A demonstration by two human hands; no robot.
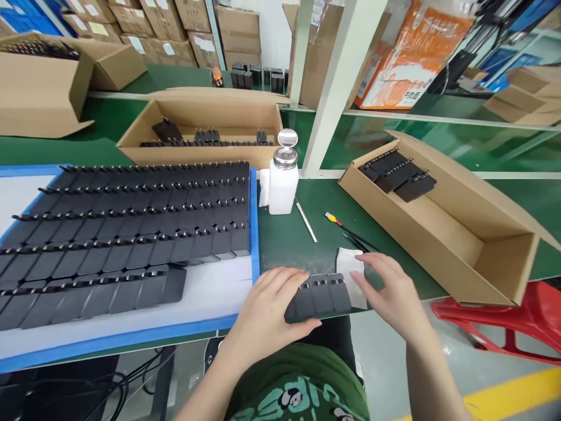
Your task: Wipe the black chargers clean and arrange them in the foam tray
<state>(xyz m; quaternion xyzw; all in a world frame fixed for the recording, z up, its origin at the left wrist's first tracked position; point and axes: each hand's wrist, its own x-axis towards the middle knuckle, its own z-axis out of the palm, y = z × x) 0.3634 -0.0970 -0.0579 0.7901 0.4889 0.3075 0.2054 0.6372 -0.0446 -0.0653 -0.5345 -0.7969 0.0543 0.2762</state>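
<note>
A short row of black plug adapters (pixel 322 295) lies at the front edge of the green table, metal pins upward. My left hand (pixel 269 307) is wrapped round the row's left end, fingers at the back and thumb along the front side; it hides part of the row. Against the right end lies a white wipe (pixel 349 272). My right hand (pixel 392 289) is over the wipe's right edge, thumb and fingers apart, fingertips at the wipe. To the left, a blue-edged white board (pixel 219 292) bears several rows of similar black adapters (pixel 135 216).
Behind the row stand a white pump bottle (pixel 283 190), a pen-like stick (pixel 305 220) and a cable with a yellow connector (pixel 346 228). An open carton (pixel 394 234) holding several adapters is at right, another carton (pixel 197 155) behind. A red stool (pixel 504 327) stands below.
</note>
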